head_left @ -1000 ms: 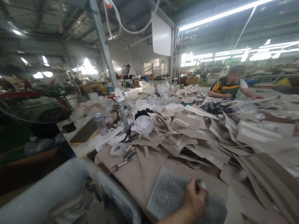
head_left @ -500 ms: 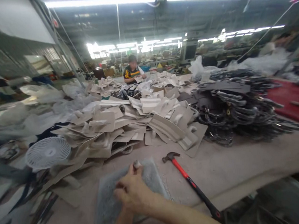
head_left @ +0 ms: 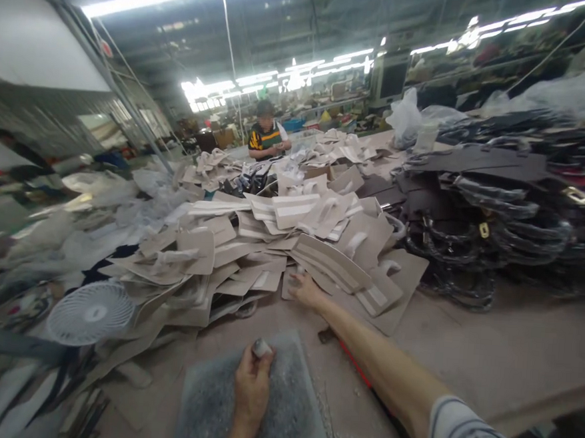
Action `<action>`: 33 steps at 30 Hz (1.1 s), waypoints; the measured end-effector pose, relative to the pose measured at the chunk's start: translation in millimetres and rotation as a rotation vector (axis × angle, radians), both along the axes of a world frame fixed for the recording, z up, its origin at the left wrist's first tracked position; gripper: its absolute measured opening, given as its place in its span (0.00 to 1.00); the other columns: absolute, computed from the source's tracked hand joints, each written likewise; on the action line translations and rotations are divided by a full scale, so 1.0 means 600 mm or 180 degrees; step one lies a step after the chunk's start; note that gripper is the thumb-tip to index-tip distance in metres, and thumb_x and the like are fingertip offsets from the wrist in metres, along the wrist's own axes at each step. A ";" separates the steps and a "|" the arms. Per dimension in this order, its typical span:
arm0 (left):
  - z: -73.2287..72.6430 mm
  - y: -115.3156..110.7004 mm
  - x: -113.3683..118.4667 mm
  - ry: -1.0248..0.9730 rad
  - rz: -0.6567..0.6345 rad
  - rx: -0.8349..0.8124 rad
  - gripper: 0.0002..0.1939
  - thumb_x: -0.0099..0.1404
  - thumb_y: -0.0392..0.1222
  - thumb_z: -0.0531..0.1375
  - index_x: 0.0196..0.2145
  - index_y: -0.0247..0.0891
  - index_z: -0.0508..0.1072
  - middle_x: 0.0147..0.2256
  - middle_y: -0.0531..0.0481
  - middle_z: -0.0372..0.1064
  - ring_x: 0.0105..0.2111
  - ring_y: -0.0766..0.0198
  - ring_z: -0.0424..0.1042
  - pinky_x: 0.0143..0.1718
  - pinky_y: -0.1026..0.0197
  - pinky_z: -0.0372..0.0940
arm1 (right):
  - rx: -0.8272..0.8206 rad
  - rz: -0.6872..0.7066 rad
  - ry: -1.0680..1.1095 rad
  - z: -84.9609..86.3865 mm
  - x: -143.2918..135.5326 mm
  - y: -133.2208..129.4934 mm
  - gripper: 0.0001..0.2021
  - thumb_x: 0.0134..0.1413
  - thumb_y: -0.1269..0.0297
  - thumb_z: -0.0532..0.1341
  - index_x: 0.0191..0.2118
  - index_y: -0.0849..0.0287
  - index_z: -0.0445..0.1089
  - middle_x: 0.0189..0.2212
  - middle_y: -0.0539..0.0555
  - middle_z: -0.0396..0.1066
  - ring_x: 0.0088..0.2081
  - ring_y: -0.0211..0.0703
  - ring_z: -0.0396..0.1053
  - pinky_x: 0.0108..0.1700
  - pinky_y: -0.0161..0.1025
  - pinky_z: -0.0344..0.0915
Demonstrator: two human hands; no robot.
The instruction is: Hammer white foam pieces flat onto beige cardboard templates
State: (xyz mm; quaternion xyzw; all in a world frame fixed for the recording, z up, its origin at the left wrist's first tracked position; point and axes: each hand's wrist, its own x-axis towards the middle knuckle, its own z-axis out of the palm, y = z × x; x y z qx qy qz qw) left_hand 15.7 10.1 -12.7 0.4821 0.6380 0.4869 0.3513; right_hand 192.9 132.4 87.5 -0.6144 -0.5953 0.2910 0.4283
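Beige panels (head_left: 271,244) lie heaped across the middle of the table (head_left: 463,351), and the right hand (head_left: 306,289) reaches out to the near edge of the heap, its fingers spread and resting on a small panel piece (head_left: 288,284) there. The right arm stretches from the lower right, crossing over a hammer (head_left: 353,360) whose red handle shows just beneath it. The left hand (head_left: 251,384) sits close in, over a grey pad (head_left: 289,412), with its fingers clamped on a small metal tool (head_left: 262,347) whose rounded tip pokes out above the fist. A white fan (head_left: 90,311) stands on the table to the left of the pad, near the heap's edge. Black straps and bags (head_left: 497,220) are piled to the right of the beige heap. At the far end of the table another person (head_left: 267,136) in a striped shirt is bent over their work.
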 end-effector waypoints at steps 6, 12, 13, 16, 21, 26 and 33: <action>0.012 0.001 0.007 -0.0176 -0.0013 0.0078 0.22 0.60 0.59 0.63 0.40 0.36 0.74 0.36 0.43 0.77 0.38 0.54 0.77 0.44 0.56 0.70 | -0.0554 0.0448 -0.0084 -0.001 0.013 0.062 0.17 0.61 0.67 0.57 0.53 0.64 0.70 0.46 0.60 0.75 0.47 0.45 0.72 0.53 0.43 0.66; 0.021 0.006 0.006 -0.0376 0.0229 0.0192 0.22 0.59 0.55 0.64 0.41 0.34 0.73 0.36 0.43 0.77 0.36 0.56 0.76 0.41 0.59 0.70 | -0.0566 0.0733 -0.0290 0.020 0.002 -0.107 0.23 0.62 0.63 0.52 0.60 0.62 0.65 0.50 0.62 0.74 0.51 0.49 0.72 0.56 0.45 0.64; 0.020 0.006 0.003 -0.0433 0.0407 0.0220 0.23 0.57 0.55 0.64 0.42 0.33 0.73 0.36 0.43 0.77 0.37 0.56 0.76 0.40 0.59 0.70 | -0.0609 0.0827 -0.0398 0.012 -0.003 -0.146 0.24 0.63 0.63 0.50 0.62 0.63 0.64 0.52 0.63 0.73 0.51 0.50 0.72 0.56 0.46 0.65; 0.014 0.004 -0.008 -0.0509 0.1088 0.0273 0.23 0.57 0.54 0.64 0.43 0.33 0.72 0.37 0.42 0.77 0.36 0.56 0.77 0.39 0.59 0.70 | -0.0784 0.1065 -0.0728 -0.028 -0.019 -0.246 0.26 0.64 0.63 0.47 0.64 0.66 0.61 0.53 0.67 0.72 0.52 0.54 0.73 0.55 0.50 0.67; 0.020 0.003 -0.025 -0.0179 0.1313 0.0387 0.21 0.58 0.52 0.63 0.43 0.34 0.72 0.38 0.43 0.77 0.38 0.57 0.77 0.43 0.58 0.70 | -0.0996 0.1190 -0.1036 -0.062 -0.041 -0.307 0.27 0.65 0.62 0.47 0.65 0.67 0.60 0.48 0.68 0.75 0.50 0.57 0.74 0.52 0.52 0.69; 0.031 0.033 -0.017 -0.0808 0.0207 0.0286 0.23 0.58 0.51 0.65 0.47 0.35 0.71 0.41 0.43 0.77 0.41 0.58 0.77 0.46 0.58 0.70 | -0.1272 0.1159 -0.1249 -0.039 -0.057 -0.312 0.25 0.66 0.60 0.48 0.63 0.67 0.62 0.40 0.67 0.78 0.44 0.57 0.76 0.47 0.49 0.69; 0.024 0.054 -0.005 -0.1024 -0.0497 0.0095 0.21 0.58 0.52 0.65 0.43 0.34 0.72 0.38 0.44 0.77 0.38 0.60 0.76 0.45 0.59 0.68 | -0.1360 0.1015 -0.0928 -0.044 -0.074 -0.329 0.25 0.64 0.57 0.52 0.62 0.65 0.65 0.41 0.64 0.78 0.45 0.53 0.76 0.48 0.44 0.67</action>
